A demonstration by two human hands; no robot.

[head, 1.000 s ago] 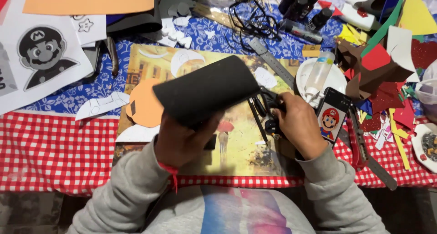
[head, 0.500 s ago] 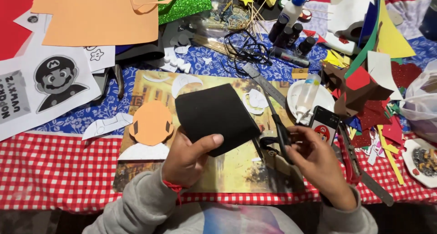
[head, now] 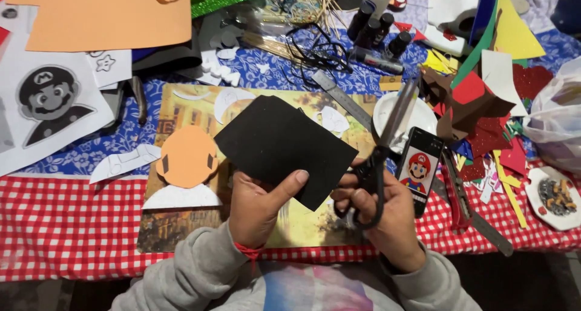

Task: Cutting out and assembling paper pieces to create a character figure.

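Left hand (head: 257, 205) is holding a black foam sheet (head: 285, 146) by its near edge, thumb lying on top and fingers hidden beneath; the grip is clamped on the sheet. The sheet is sitting tilted above a picture board (head: 200, 226) that is lying on the counter (head: 54, 226) near its front edge.

Right hand (head: 387, 217) is gripping black-handled scissors (head: 378, 159), fingers passing through the handle loops; the blades are pointing away from the person, toward the far edge, and appear to be closed or nearly so. The scissors are sitting just beside the sheet's right corner; contact between blade and sheet cannot be told.

A phone (head: 419, 168) showing a cartoon figure is lying just right of the right hand, partly against a white plate (head: 417, 108). An orange face cut-out (head: 189, 156) is resting on the board's left part, above a white foam piece (head: 181, 197). A metal ruler (head: 342, 99) is lying beyond the sheet. A printed cartoon head (head: 48, 99) is lying toward the counter's left edge. Coloured paper scraps (head: 484, 105) are crowding the right side.
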